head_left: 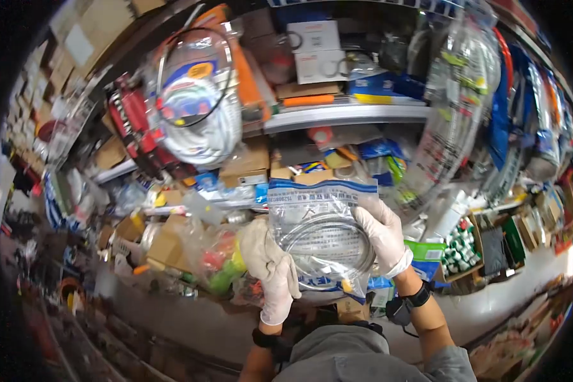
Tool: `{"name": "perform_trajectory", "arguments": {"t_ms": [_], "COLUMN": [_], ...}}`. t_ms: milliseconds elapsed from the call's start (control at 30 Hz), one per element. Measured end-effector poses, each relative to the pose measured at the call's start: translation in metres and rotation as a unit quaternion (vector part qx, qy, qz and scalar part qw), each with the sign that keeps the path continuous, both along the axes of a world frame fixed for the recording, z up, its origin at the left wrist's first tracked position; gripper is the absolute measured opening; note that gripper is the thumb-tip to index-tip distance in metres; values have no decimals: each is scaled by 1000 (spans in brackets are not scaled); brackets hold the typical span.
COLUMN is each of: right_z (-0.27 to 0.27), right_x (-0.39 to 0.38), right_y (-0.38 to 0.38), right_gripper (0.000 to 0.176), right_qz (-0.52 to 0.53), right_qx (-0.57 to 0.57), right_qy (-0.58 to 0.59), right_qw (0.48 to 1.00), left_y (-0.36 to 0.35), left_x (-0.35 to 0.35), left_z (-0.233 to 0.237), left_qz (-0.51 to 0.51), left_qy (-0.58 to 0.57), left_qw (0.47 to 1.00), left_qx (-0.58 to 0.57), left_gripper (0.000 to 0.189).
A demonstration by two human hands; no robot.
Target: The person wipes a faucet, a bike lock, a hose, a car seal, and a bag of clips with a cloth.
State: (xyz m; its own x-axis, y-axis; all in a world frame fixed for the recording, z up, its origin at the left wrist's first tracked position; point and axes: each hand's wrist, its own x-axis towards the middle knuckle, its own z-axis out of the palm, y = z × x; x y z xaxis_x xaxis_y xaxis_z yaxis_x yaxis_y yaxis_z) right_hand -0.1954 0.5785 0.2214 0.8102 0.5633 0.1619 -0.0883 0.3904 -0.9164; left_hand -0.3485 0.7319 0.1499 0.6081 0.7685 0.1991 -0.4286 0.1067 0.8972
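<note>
A clear plastic bag [312, 198] with a blue top edge and printed lettering is held up in front of me. Inside it lies a coiled silvery hose [291, 239]. My right hand [385, 234], in a thin white glove, is closed on the bag's right side, thumb over the front. At the lower left of the bag, my left hand [277, 294], gloved too, is closed around a greyish-white cloth [258, 249]. The cloth overlaps the bag's left edge in this view.
Shelves [344, 118] crowded with packages rise ahead. A bagged white hose coil [200, 127] hangs at upper left, long clear-wrapped hoses [455, 102] at right. A box of green-and-white rolls [463, 249] and a cardboard box [172, 242] flank my hands.
</note>
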Motion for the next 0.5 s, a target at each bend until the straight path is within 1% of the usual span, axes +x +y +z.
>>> {"name": "perform_trajectory", "arguments": {"t_ms": [33, 67, 133, 167, 200, 267, 300, 367, 400, 433, 467, 500], "right_z": [7, 14, 33, 38, 44, 55, 54, 53, 47, 42, 37, 33], "right_x": [0, 0, 1, 1, 0, 0, 2, 8, 13, 17, 21, 24], "right_y": [9, 17, 28, 35, 39, 43, 45, 40, 36, 30, 23, 14], "right_gripper": [34, 32, 31, 29, 29, 24, 17, 13, 15, 15, 25, 36], "right_qz": [4, 12, 40, 49, 52, 56, 41, 40, 33, 20, 18, 15], "right_qx": [-6, -6, -39, -14, -13, 34, 50, 71, 78, 77, 71, 64], "right_qy": [3, -4, -29, -19, -20, -2, 11, 23, 21, 23, 19, 16], "right_qw": [1000, 1000, 998, 999, 998, 998, 998, 996, 996, 997, 997, 998], "left_y": [1, 5, 20, 47, 47, 46, 51, 59, 51, 38, 26, 21], "left_x": [-3, -9, -21, -12, -14, -11, -12, -11, -4, 6, 12, 14], "left_z": [8, 7, -2, -47, -35, -3, -7, -19, -8, 16, 31, 34], "left_qz": [0, 12, -14, 66, 70, 84, 79, -30, -41, -31, -22, -38], "left_qy": [-13, -14, -5, -89, -90, -52, -53, -37, -35, -45, -55, -52], "left_qw": [1000, 1000, 999, 994, 993, 993, 993, 998, 998, 998, 997, 997], "left_qx": [-3, -2, -31, 13, 13, 68, 69, 34, 32, 44, 54, 51], "left_gripper": [67, 67, 71, 71, 71, 71, 71, 72, 72, 73, 74, 74]}}
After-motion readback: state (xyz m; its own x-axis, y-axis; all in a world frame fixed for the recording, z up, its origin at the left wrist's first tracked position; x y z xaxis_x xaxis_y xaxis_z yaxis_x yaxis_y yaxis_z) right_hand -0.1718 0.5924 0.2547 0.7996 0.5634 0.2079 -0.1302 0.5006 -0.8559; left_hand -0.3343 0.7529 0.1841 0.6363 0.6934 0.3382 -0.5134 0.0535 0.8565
